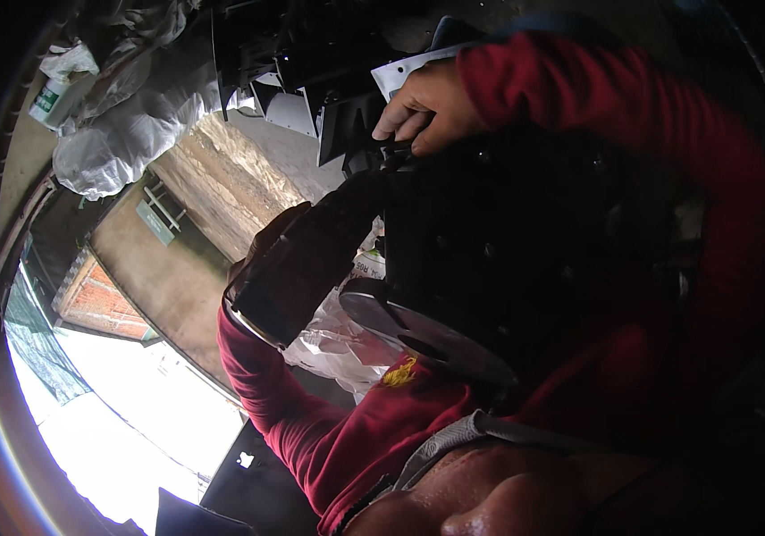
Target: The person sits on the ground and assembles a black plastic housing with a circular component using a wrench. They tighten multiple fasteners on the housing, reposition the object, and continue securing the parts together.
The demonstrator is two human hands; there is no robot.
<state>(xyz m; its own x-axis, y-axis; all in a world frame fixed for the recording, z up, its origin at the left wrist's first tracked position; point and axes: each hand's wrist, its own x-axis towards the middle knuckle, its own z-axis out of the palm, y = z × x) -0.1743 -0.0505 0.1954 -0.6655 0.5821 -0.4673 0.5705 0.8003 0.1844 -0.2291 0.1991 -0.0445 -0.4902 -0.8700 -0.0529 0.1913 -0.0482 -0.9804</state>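
My right hand point(432, 109) is bare, in a red sleeve, at the top middle. Its fingers curl down and press together at a small dark part, too shadowed to name. A white metal plate point(390, 79) with a hole shows just behind that hand. My left hand point(306, 255) wears a dark glove or cover and reaches up toward the same spot; its fingers are lost in the shadow. Between my arms is a large black piece point(508, 232) with several small shiny studs. Below the gloved hand a flat grey piece with a rounded edge point(427, 332) catches the light.
Several black and white metal panels point(289, 105) are stacked beyond my hands. Clear plastic wrapping point(123, 138) and a white container point(50, 96) lie at the upper left. Crumpled plastic point(338, 335) is under my left forearm. Bright daylight fills the lower left; the right side is dark.
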